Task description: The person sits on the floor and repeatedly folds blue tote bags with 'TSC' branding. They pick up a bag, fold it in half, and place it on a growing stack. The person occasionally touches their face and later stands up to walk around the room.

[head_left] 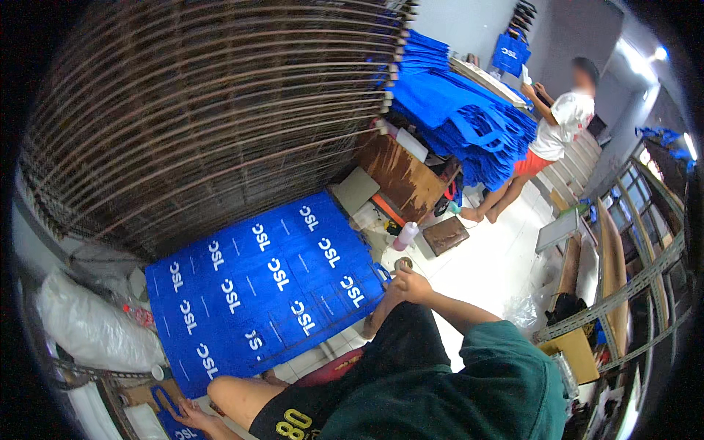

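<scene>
In front of me, printed blue fabric bags [249, 257] lie flat side by side, forming a broad low layer with white lettering. At the layer's right edge, my right hand [413, 284] is closed in a fist above my knee; what it holds, if anything, is hidden. Down at the lower left, my left hand [196, 416] has its fingers on a loose blue bag [178, 424] with a looped handle, apparently pinching its edge. That bag is partly cut off by the picture's rim.
A tall drying rack [220, 110] of many wire shelves rises behind the layer. Blue bags [462, 110] are heaped at the back, near a standing person [565, 121]. A pink bottle [405, 236] and a brown box [445, 235] stand on the floor. A plastic-wrapped bundle [92, 323] is at left.
</scene>
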The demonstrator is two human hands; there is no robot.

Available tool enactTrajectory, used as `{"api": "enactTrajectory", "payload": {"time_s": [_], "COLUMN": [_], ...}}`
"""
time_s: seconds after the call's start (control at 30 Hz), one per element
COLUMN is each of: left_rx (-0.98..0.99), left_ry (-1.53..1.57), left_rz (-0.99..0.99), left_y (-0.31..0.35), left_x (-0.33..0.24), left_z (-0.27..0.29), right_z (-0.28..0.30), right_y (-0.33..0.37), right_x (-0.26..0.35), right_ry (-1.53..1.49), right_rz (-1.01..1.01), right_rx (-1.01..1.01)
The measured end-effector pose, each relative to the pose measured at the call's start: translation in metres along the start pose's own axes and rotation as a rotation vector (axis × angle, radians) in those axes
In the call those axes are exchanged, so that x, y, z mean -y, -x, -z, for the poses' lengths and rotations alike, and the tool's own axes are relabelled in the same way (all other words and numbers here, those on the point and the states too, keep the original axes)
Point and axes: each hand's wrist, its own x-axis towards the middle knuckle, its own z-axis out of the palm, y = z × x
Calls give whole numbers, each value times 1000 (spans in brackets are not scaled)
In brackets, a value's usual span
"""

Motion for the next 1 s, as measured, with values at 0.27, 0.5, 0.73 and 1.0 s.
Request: {"api": "enactTrajectory", "payload": {"time_s": [0.27, 0.5, 0.73, 1.0], "left_rx": [739, 1604, 1762, 1719], "left_ry": [74, -623, -1034, -1034], "left_rz": [-206, -252, -172, -206], "left_y": [202, 297, 273, 273], "left_x": [-97, 14, 95, 89], "left_z": [-122, -161, -173, -167], "right_z": [9, -22, -26, -32], "right_y": [143, 176, 161, 155], "right_x": [-22, -15, -31, -29], "right_ry": [-603, -420, -370, -368], "right_rz": [-176, -229, -276, -270], "right_rx": [269, 513, 541, 555]}}
